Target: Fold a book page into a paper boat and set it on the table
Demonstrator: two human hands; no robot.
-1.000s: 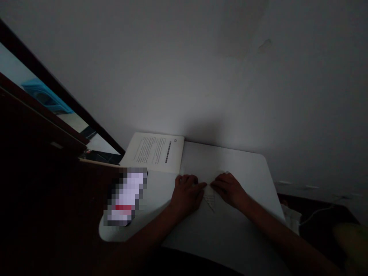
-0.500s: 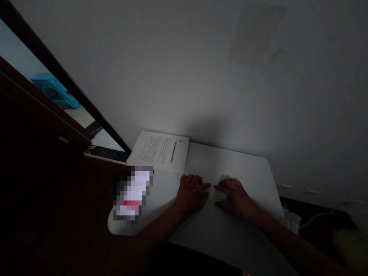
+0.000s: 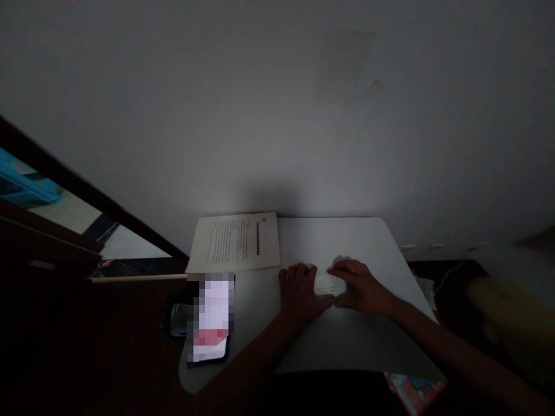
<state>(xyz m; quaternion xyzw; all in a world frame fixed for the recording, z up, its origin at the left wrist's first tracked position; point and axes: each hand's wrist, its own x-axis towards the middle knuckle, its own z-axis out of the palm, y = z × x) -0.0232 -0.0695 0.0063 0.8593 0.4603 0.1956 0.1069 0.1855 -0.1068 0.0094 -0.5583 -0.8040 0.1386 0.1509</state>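
A small pale piece of paper (image 3: 327, 283) with faint lines lies on the white table, between my two hands. My left hand (image 3: 300, 292) holds its left side, with the fingers bent at the far edge and the thumb stretched along the near edge. At the right side, my right hand (image 3: 363, 289) holds the paper with thumb and forefinger. The two thumb tips meet or nearly meet at the near edge. Parts of the paper are hidden under the fingers.
The white table (image 3: 338, 237) stands against a grey wall. A printed booklet (image 3: 234, 242) lies at its back left, and a phone (image 3: 212, 323) with a blurred-out screen lies in front of that. Under the front edge shows a colourful printed item (image 3: 416, 390).
The view has turned, shifting the table in the frame. My left thumb has stretched right toward my right thumb, and the left fingers have drawn back, showing more of the paper.
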